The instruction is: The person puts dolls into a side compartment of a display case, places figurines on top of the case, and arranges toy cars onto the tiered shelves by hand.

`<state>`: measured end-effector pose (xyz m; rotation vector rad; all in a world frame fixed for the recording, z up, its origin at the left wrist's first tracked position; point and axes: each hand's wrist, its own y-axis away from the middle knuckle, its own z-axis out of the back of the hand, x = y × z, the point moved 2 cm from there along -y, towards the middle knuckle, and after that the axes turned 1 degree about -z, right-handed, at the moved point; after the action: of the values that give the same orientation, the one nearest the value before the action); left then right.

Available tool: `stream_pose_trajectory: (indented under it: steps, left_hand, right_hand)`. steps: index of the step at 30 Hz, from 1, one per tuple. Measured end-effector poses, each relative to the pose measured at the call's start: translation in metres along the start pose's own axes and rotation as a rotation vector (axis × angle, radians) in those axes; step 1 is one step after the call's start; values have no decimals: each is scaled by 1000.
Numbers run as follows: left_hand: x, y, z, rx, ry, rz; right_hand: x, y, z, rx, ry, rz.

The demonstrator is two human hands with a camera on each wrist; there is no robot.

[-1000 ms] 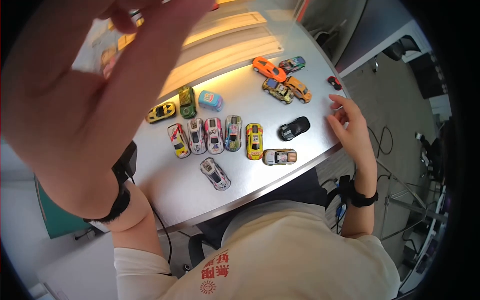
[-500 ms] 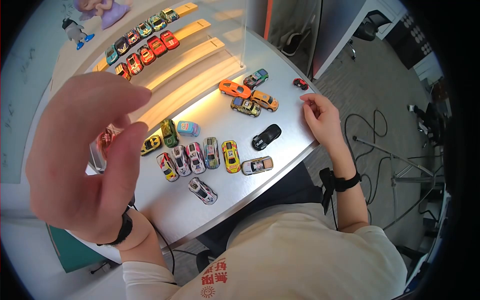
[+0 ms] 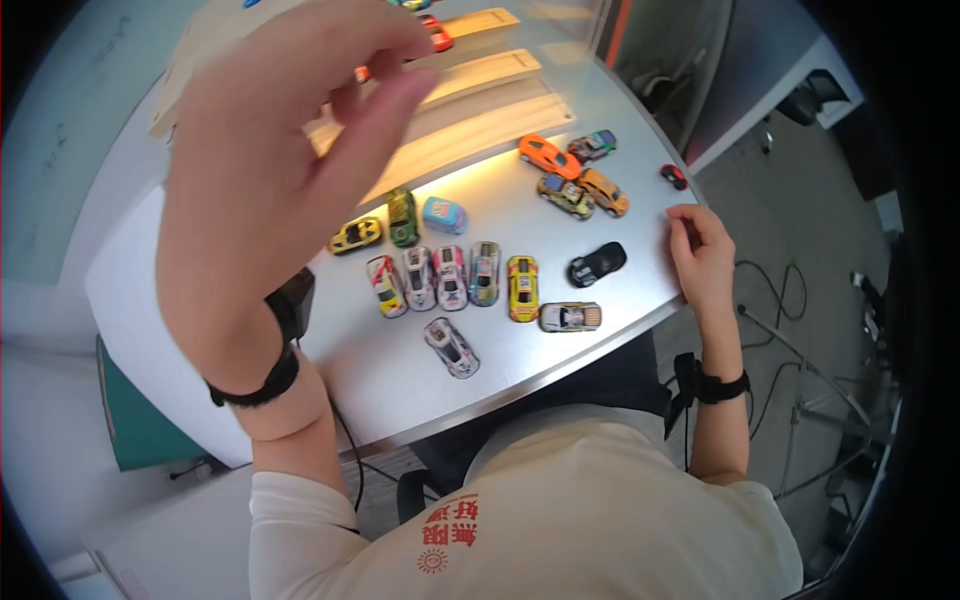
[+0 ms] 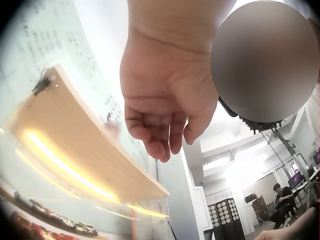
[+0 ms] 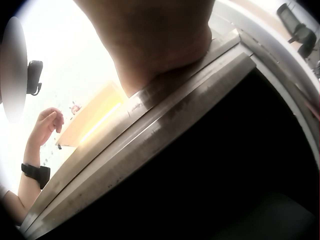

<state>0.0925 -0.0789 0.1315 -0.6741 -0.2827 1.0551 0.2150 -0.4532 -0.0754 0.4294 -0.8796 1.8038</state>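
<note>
My left hand [image 3: 250, 190] is raised in front of the wooden shelf, fingers loosely bent and apart from the thumb. The left wrist view shows that hand's palm [image 4: 162, 85] with nothing in it. By the table's right edge lies my right hand [image 3: 703, 255], its fingers loosely curled and holding nothing. A black toy car [image 3: 597, 264] is closest to it on the left, with a small red-and-black toy [image 3: 673, 177] just beyond. Several toy cars stand side by side mid-table, among them a yellow car [image 3: 522, 288]; a white patterned car [image 3: 452, 348] sits nearer the front.
Behind the cars rises a tiered wooden shelf [image 3: 470, 135] lit in warm yellow, with a few red cars partly hidden by my left hand. An orange car [image 3: 548, 155] is grouped with several others at the back right. A silver car [image 3: 571, 317] lies near the front edge.
The head view swung left, then back. My left hand has moved away from the camera, and its fingers have stayed loosely bent. The right hand stays by the edge, fingers a little more curled.
</note>
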Motion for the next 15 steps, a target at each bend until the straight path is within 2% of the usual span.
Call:
stream_pose_trajectory:
  steps: [4, 6, 10, 12, 15]
  left_hand:
    - [-2, 0, -11, 60, 118, 103]
    - [3, 4, -19, 206, 86, 204]
    - [8, 16, -35, 282, -24, 189]
    - [5, 15, -38, 487, -27, 413]
    - [7, 19, -42, 459, 14, 385]
  right_hand:
    - [-3, 0, -1, 0, -8, 26]
    - [-4, 0, -1, -1, -17, 19]
    - [-5, 2, 0, -6, -28, 21]
    - [-4, 1, 0, -12, -23, 8]
    - [-4, 2, 0, -14, -78, -5]
